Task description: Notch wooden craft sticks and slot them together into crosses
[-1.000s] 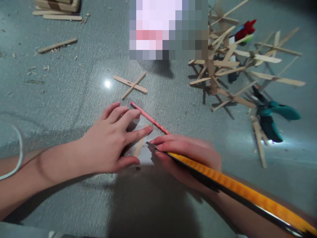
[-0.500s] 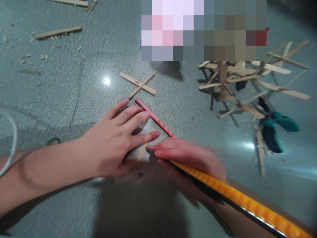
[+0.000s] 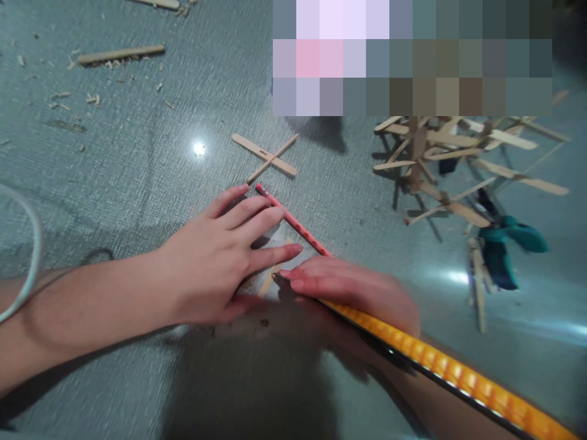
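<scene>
My left hand (image 3: 220,250) lies with fingers spread over a small white sheet (image 3: 277,238). Its index finger and thumb are on either side of a thin wooden stick (image 3: 267,282) on that sheet. My right hand (image 3: 358,290) is closed around a long tool with a ribbed orange body (image 3: 440,360), a black underside and a dark pointed tip; its exact kind is unclear. The tip touches or hovers just above the thin stick. A pink pencil (image 3: 300,227) runs from beside my left fingertips to behind my right hand. Crossed craft sticks (image 3: 279,164) lie beyond my left fingers.
Joined craft sticks (image 3: 431,153) form a structure at the right. Near it are teal-handled pliers or cutters (image 3: 502,256) and a loose craft stick (image 3: 478,287). Another stick (image 3: 121,55) lies among shavings at the upper left. A white cable (image 3: 34,244) curves at the left edge.
The view has shifted slightly, moving most things a little to the right. The tool's tip has moved slightly over the thin stick. Both hands keep nearly the same pose.
</scene>
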Action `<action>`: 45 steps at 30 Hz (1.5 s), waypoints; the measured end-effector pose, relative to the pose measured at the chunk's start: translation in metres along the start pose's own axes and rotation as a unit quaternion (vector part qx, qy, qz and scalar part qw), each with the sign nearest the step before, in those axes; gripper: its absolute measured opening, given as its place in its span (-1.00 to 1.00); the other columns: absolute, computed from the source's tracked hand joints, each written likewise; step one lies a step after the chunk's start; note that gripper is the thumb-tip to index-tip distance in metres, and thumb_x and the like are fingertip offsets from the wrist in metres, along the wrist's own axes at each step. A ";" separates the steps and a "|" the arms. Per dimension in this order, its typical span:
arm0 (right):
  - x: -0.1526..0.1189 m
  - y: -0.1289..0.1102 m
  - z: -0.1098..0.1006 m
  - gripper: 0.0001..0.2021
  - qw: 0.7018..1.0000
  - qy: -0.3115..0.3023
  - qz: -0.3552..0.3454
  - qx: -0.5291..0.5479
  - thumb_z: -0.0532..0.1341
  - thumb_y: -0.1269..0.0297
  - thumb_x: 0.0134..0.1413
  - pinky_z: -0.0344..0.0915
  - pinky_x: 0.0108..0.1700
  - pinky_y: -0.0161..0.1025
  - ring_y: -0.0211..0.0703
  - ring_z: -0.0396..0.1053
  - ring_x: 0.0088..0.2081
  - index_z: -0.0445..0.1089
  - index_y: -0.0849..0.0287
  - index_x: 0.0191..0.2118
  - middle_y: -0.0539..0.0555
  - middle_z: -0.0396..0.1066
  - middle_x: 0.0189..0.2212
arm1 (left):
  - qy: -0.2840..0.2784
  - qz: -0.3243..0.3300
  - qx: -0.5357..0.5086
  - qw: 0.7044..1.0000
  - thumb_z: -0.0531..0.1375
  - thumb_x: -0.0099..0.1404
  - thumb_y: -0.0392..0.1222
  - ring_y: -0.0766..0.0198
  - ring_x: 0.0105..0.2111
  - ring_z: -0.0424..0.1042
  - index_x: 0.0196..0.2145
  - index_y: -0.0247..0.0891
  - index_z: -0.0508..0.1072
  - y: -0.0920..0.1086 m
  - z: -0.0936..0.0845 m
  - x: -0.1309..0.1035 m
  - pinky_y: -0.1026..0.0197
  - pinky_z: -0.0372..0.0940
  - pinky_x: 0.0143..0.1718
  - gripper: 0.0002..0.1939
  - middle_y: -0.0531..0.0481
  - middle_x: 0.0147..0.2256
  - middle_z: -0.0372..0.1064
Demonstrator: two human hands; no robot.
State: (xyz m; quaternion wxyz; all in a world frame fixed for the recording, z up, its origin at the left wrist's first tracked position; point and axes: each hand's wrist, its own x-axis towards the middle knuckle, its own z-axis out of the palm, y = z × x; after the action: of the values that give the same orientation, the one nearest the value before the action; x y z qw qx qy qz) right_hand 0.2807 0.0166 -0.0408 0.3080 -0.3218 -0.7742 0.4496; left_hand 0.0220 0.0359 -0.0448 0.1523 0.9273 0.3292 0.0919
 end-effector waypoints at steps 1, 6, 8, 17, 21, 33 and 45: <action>0.000 0.000 0.000 -0.76 1.000 -0.001 0.000 0.000 0.30 0.42 0.42 0.61 0.03 -0.15 -0.13 0.68 -0.14 0.56 -0.04 0.06 0.01 0.68 -0.20 | 0.002 -0.001 -0.002 1.000 0.35 0.27 0.29 -0.23 0.42 0.19 0.41 -0.04 0.34 0.000 0.000 0.000 -0.37 -0.01 0.51 -0.15 -0.16 0.41 0.20; 0.003 0.001 -0.004 -0.77 0.998 -0.033 -0.047 -0.014 0.31 0.40 0.41 0.62 -0.01 -0.12 -0.09 0.67 -0.17 0.54 0.01 0.09 0.05 0.67 -0.20 | 0.008 -0.004 -0.019 1.000 0.29 0.36 0.21 -0.24 0.43 0.18 0.38 -0.08 0.38 0.001 0.000 0.000 -0.38 -0.03 0.51 -0.27 -0.18 0.41 0.22; 0.006 0.002 -0.005 -0.79 0.997 -0.041 -0.060 -0.015 0.31 0.39 0.42 0.62 -0.05 -0.14 -0.10 0.66 -0.21 0.54 0.02 0.08 0.05 0.66 -0.24 | 0.017 -0.001 -0.017 1.000 0.27 0.40 0.18 -0.23 0.42 0.20 0.36 -0.13 0.41 0.001 0.001 0.001 -0.36 -0.03 0.52 -0.33 -0.20 0.38 0.26; 0.012 0.002 -0.006 -0.85 0.996 -0.047 -0.074 -0.030 0.27 0.37 0.45 0.64 -0.13 -0.15 -0.08 0.66 -0.26 0.52 0.01 0.02 0.05 0.64 -0.30 | 0.026 -0.019 -0.008 0.999 0.30 0.42 0.18 -0.19 0.43 0.20 0.35 -0.06 0.43 0.004 0.004 0.001 -0.33 0.03 0.50 -0.37 -0.24 0.39 0.23; 0.012 0.000 -0.006 -0.86 0.995 -0.041 -0.077 -0.036 0.27 0.39 0.44 0.63 -0.09 -0.13 -0.07 0.66 -0.23 0.52 0.04 0.01 0.08 0.64 -0.29 | 0.026 -0.021 -0.021 0.999 0.30 0.42 0.15 -0.20 0.44 0.17 0.35 -0.04 0.44 0.004 0.004 0.001 -0.36 0.03 0.49 -0.39 -0.25 0.40 0.20; 0.006 -0.002 -0.005 -0.82 0.996 -0.031 -0.068 -0.042 0.28 0.43 0.42 0.63 -0.07 -0.09 -0.10 0.64 -0.25 0.50 0.03 0.03 0.03 0.61 -0.29 | 0.026 -0.020 -0.020 0.999 0.29 0.43 0.16 -0.21 0.43 0.19 0.34 0.00 0.46 0.001 0.005 0.001 -0.36 0.07 0.47 -0.42 -0.21 0.40 0.20; 0.009 0.002 -0.007 -0.89 0.998 -0.027 -0.049 -0.025 0.27 0.37 0.43 0.66 -0.12 -0.18 -0.09 0.68 -0.24 0.55 0.01 -0.09 0.04 0.66 -0.31 | 0.043 -0.020 -0.026 0.999 0.34 0.35 0.16 -0.20 0.42 0.20 0.33 -0.02 0.46 0.002 0.007 0.002 -0.33 0.08 0.48 -0.35 -0.20 0.40 0.24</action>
State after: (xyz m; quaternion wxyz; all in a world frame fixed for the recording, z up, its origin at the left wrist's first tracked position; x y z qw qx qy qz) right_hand 0.2814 0.0279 -0.0380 0.3004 -0.2786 -0.8080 0.4234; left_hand 0.0270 0.0338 -0.0508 0.1644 0.9115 0.3513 0.1369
